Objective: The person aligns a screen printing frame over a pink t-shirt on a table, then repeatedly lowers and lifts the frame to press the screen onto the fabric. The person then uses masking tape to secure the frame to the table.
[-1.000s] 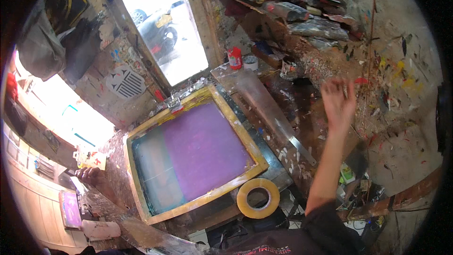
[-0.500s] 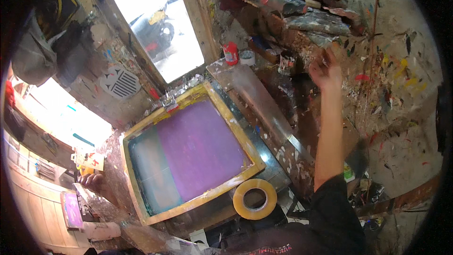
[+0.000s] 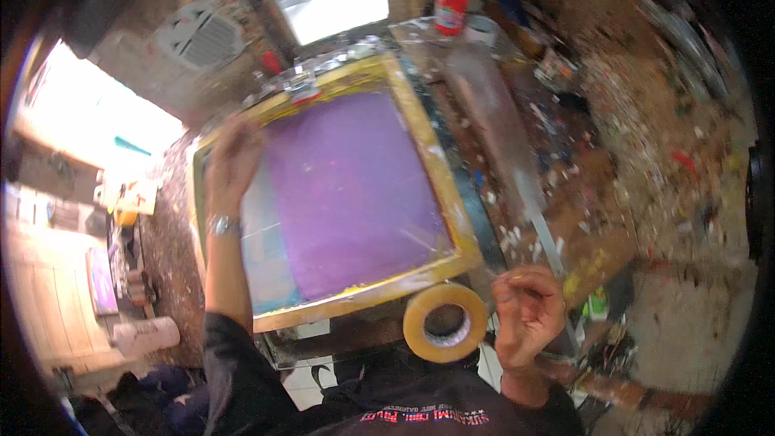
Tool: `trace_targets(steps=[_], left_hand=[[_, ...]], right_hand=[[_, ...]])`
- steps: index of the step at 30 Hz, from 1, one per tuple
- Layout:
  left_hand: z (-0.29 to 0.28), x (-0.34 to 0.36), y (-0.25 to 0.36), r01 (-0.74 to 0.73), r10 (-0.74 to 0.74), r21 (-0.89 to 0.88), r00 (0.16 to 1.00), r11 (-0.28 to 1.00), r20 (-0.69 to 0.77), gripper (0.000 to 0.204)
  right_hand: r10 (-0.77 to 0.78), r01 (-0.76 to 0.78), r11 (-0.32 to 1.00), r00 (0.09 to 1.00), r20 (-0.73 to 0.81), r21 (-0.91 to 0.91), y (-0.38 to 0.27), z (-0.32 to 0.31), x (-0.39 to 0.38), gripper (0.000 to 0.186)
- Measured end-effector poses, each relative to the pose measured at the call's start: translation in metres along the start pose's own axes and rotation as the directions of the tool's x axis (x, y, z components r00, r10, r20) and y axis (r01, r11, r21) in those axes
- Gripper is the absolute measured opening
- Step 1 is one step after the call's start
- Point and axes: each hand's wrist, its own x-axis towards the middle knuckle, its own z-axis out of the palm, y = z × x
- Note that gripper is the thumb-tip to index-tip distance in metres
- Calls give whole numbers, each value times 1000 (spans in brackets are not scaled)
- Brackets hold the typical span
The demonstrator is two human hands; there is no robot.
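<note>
A wooden-framed printing screen point(image 3: 440, 270) lies in front of me, its mesh purple on the right and blue-grey on the left. My left hand point(image 3: 236, 149) is over the screen's left side, wrist ringed by a metallic band; motion smears its fingers. Just right of the near corner, my right hand point(image 3: 529, 311) is raised with fingers curled in, thumb and fingertips together. Whatever they pinch, if anything, is too small to make out. Between this hand and the frame's near edge is a roll of yellowish clear tape point(image 3: 416, 319), its hollow core showing.
A paint-spattered bench extends right, bearing a long flat strip point(image 3: 504, 129), a red container point(image 3: 450, 12) and a white tub point(image 3: 482, 30). A metal hinge clamp point(image 3: 302, 82) sits at the screen's far edge. Farther left are a yellow item point(image 3: 127, 216) and a pale cylinder point(image 3: 147, 336).
My right hand has come down from the far right, near the stacked slats, to beside the tape roll. My left hand has come into view over the screen. The view has shifted.
</note>
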Motion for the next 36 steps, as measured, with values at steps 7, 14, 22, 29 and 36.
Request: trace_targets(steps=[7,14,22,29,36], left_hand=[[68,107,-101,-414,411,883,861,222,300,16],[83,114,-155,-387,496,921,790,-51,360,17],[79,117,-161,-358,486,927,793,-114,367,13],[73,124,-167,-352,490,921,781,-166,386,12],[72,117,-166,-369,485,915,778,-161,399,48]], right_hand=[[421,-367,798,907,8,-478,49,33,-37,19],[348,-205,811,922,171,-548,71,76,-55,48],[458,-308,767,877,145,-562,77,82,-54,50],[501,-345,734,857,122,-586,69,85,-42,49],[536,-401,738,837,112,-542,67,87,-38,53]])
